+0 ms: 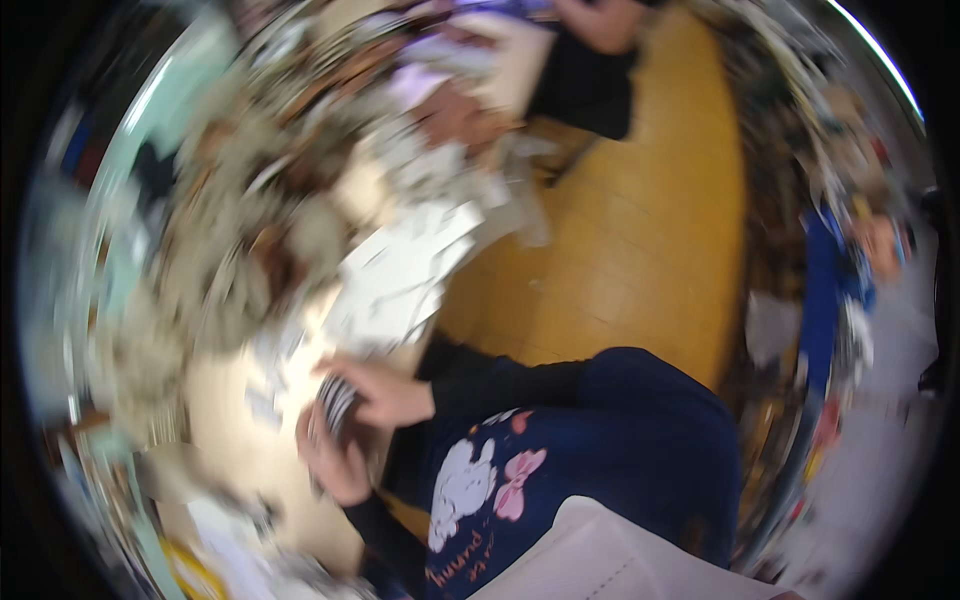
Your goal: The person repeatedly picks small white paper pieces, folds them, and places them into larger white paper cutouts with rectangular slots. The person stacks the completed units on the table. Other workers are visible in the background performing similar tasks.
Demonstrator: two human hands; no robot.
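Note:
Both of my hands meet over a pale tabletop (225, 400), around a small bundle of thin pieces (338, 400) with dark and light stripes. Motion smears it too much to name its kind exactly. From below and left, my left hand (335, 462) is closed on the bundle, fingers pointing up along its side. My right hand (392, 393) comes in from the right, its fingers curled over the bundle's upper end. Just beyond the hands lies an overlapping stack of white sheets (395, 275) with dark marks. Small grey pieces (263, 405) rest left of the hands.
Heaped grey and brown scraps (240, 200) cover the far left of the table. Another person's arm (605, 22) shows at the top, by a dark seat (585, 90). Yellow floor (600, 250) runs to the right. A blue upright panel (820, 300) stands at far right.

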